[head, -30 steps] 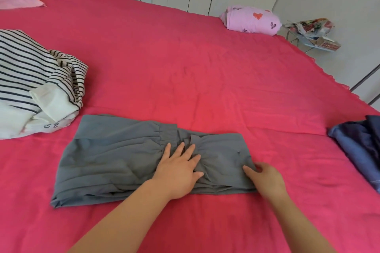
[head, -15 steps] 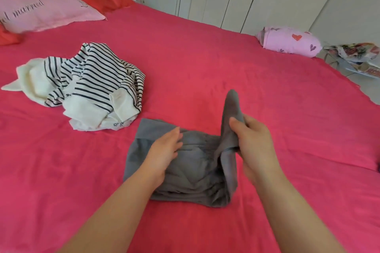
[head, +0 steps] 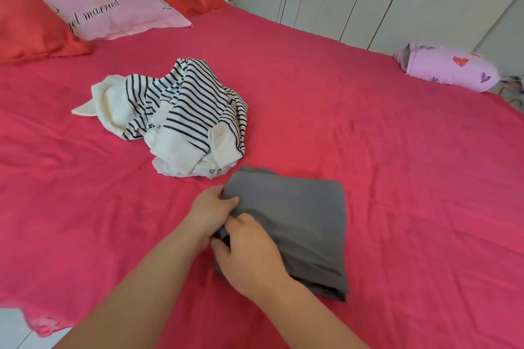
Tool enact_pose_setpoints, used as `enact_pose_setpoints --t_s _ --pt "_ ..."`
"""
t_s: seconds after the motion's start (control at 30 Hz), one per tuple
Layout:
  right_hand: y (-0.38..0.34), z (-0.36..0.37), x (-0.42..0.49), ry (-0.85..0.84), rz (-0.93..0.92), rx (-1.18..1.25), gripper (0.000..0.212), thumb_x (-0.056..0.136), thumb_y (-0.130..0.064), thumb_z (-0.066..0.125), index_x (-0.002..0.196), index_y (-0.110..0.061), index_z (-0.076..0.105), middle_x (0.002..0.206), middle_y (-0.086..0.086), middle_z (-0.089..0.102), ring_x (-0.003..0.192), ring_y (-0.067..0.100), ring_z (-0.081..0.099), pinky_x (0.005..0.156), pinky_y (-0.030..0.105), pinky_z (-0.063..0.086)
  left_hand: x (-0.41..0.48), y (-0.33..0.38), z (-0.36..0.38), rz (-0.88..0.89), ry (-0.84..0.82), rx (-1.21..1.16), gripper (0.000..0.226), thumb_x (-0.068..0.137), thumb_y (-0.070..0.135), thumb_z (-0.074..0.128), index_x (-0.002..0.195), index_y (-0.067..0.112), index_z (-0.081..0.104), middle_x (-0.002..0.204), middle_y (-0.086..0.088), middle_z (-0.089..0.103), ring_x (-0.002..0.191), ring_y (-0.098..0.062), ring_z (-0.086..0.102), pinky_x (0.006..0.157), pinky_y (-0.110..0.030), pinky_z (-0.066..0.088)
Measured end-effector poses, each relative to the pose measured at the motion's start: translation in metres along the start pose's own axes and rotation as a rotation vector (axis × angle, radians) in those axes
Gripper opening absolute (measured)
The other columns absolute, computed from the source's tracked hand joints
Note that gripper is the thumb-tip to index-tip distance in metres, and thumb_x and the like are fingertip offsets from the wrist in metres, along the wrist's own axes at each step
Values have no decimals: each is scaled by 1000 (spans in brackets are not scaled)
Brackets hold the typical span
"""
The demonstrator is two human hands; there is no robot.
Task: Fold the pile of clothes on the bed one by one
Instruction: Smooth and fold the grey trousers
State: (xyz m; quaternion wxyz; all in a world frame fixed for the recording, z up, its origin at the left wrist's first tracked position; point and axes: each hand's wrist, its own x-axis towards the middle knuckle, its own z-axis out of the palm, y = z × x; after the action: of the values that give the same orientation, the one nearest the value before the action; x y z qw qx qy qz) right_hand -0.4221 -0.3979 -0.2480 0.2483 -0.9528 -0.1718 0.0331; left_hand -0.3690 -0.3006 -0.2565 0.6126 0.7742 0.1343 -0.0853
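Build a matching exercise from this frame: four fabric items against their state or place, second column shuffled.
Items
1. grey fabric garment
2. black-and-white striped knit top
3. pink rectangular pillow with script lettering
4. lilac heart-print cushion

States or places
A. crumpled in a heap
B. far right edge of the red-pink bed
C. folded into a flat rectangle
D. head end, between two red pillows

Pairs: 1-C, 2-A, 3-D, 4-B

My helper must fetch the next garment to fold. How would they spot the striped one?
Start at the big pink-red bed. Just beyond the folded grey cloth garment lies a crumpled white top with thin dark stripes, the only striped, unfolded piece.
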Motion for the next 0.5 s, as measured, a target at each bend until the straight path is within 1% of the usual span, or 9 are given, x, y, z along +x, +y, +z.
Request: enact_pose_setpoints --t_s 0.03,0.1,0.2,0.23,0.27,0.33,0.4,0.47,0.5 --pt "5 -4 -3 22 -34 -13 31 93 -35 42 114 -17 56 106 7 54 101 23 50 86 34 41 1 -1 3 45 46 140 25 89 8 53 113 8 60 114 -14 65 104 -27 60 90 -35 45" --pt "21 -18 -7 138 -64 -55 45 88 -44 30 108 -21 63 100 3 63 96 23 56 84 37 47 2 -2 6 91 111 245 53 87 5 55 138 8 41 130 -14 55 119 -28 51 92 -27 37" --pt "68 -41 -10 357 -5 -210 54 85 -43 29 117 -18 65 109 4 69 101 25 63 87 40 52 -6 -2 13 269 163 370 71 86 2 53 147 18 21 145 -12 38 130 -26 39 99 -28 33" --pt "80 -48 -14 315 82 -262 60 84 -47 24 126 -20 59 122 6 64 114 27 58 95 42 47 -10 1 16 347 177 486 70 87 6 53 147 22 21 150 -10 28 134 -25 33 104 -31 30" --pt "90 -52 -19 225 167 -319 70 82 -56 14 136 -25 47 139 7 50 129 29 45 105 45 37 -11 3 19 417 165 602 65 89 16 52 147 26 23 154 -7 20 138 -24 26 108 -34 27" --pt "110 -48 -34 24 268 -432 93 67 -74 -17 147 -38 16 157 0 14 145 28 11 114 47 15 -12 3 28 418 4 821 60 92 45 45 146 32 23 158 -1 5 143 -24 11 115 -39 19" --pt "126 -36 -51 -41 336 -421 109 48 -77 -39 145 -44 -1 158 -6 -3 146 25 -3 115 47 8 -14 -10 37 343 -191 1031 77 83 73 25 148 34 10 158 1 -8 145 -25 -3 118 -42 8" --pt "139 -32 -64 -30 403 -348 107 44 -78 -40 142 -47 -11 157 -11 -8 146 23 -5 116 44 9 -19 -26 39 328 -229 1133 111 53 91 -13 148 36 -2 157 3 -15 145 -23 -9 117 -45 1" --pt "143 -33 -68 -24 414 -319 105 45 -81 -37 141 -47 -12 157 -11 -8 146 22 -5 117 41 9 -20 -31 37 319 -224 1156 125 37 89 -27 147 36 -4 156 4 -16 145 -22 -10 116 -45 0"
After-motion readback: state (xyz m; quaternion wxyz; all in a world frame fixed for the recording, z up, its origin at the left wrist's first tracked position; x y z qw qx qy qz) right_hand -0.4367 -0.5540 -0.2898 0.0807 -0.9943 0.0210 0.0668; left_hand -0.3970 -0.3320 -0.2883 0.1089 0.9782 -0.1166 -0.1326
